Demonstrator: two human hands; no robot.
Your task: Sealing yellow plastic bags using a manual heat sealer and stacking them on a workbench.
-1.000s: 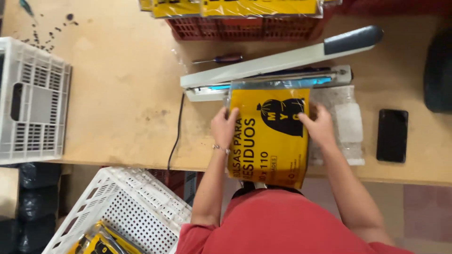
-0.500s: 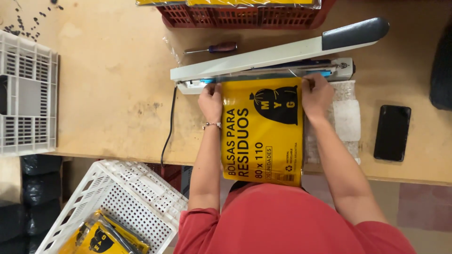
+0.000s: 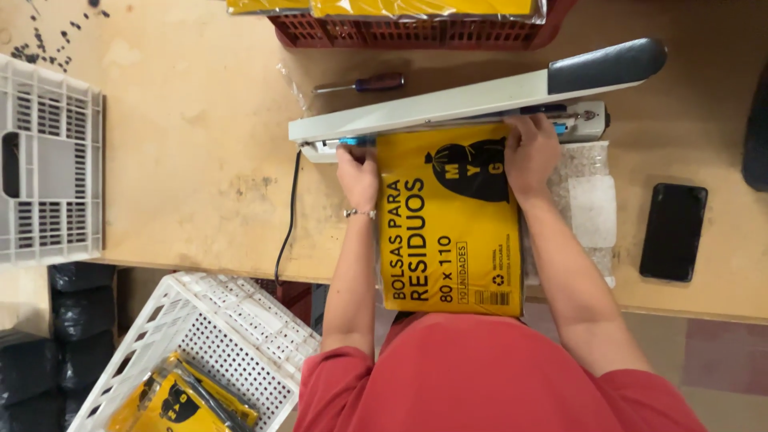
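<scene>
Bright, even overhead light is washing the tan wooden tabletop (image 3: 176,160); the glossy yellow plastic package (image 3: 448,232) is showing faint glare, shadows are staying soft, and the focus is holding sharp throughout.

glossy plastic yellow packet (image 3: 448,232) on matt, scuffed wooden table (image 3: 200,144), beside smooth metal sealer (image 3: 448,104).

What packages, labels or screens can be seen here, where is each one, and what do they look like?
Yellow package: flat rectangle with black print, on the table, top edge at the sealer, held by left hand and right hand.
Yellow packs: in the white crate, lower left.
Yellow packs: on the red crate, top.
Phone: dark screen, right, flat.
</scene>
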